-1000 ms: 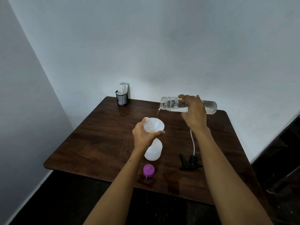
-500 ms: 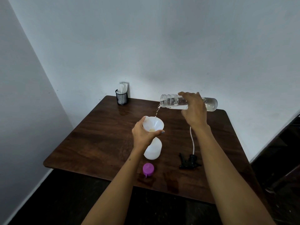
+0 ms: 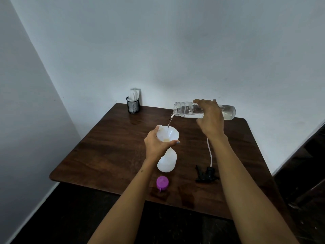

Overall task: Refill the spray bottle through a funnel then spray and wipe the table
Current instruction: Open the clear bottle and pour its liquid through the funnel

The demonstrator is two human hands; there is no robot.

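Observation:
A white spray bottle (image 3: 167, 162) stands uncapped on the dark wooden table (image 3: 109, 152), with a white funnel (image 3: 169, 133) set in its neck. My left hand (image 3: 157, 144) grips the funnel from the near side. My right hand (image 3: 210, 118) holds a clear water bottle (image 3: 186, 110) almost level, mouth to the left, above the funnel. A thin stream of water falls from the mouth into the funnel. The black spray head (image 3: 206, 174) with its white tube lies on the table to the right.
A purple cap (image 3: 162, 182) lies near the table's front edge. A black mesh holder (image 3: 133, 106) with white napkins stands at the back left corner. Wet patches show near the front edge. White walls close the table in at the back and left.
The clear bottle has risen slightly and water keeps pouring into the funnel. Both hands keep their grips in nearly the same places.

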